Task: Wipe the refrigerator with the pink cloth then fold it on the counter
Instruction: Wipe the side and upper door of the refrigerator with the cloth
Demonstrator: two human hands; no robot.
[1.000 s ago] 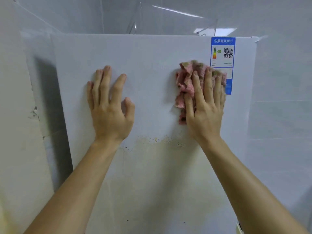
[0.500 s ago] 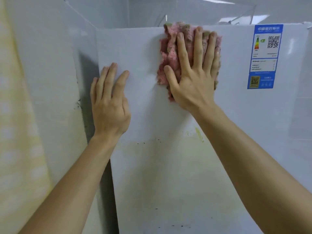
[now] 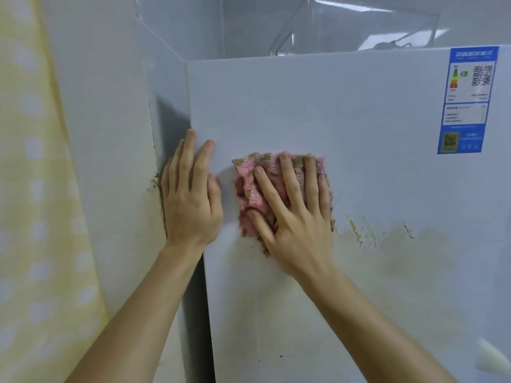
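The white refrigerator (image 3: pixel 359 167) fills the middle and right of the head view, its door facing me. My right hand (image 3: pixel 293 214) presses a bunched pink cloth (image 3: pixel 250 186) flat against the door, fingers spread over it; the cloth carries greenish-brown dirt. My left hand (image 3: pixel 190 194) lies flat on the door's left edge, fingers together, holding nothing. A yellowish-green smear (image 3: pixel 367 230) with dark specks spreads across the door right of the cloth.
A blue energy label (image 3: pixel 467 100) sticks to the door's upper right. A grey tiled wall (image 3: pixel 105 150) stands close to the fridge's left side, with a yellow dotted curtain (image 3: pixel 36 189) at far left. Clear plastic sits on top of the fridge.
My right hand has carried the cloth from the door's top edge down to mid-door near the smear. My left hand stays flat on the door's left side. The view has shifted left.
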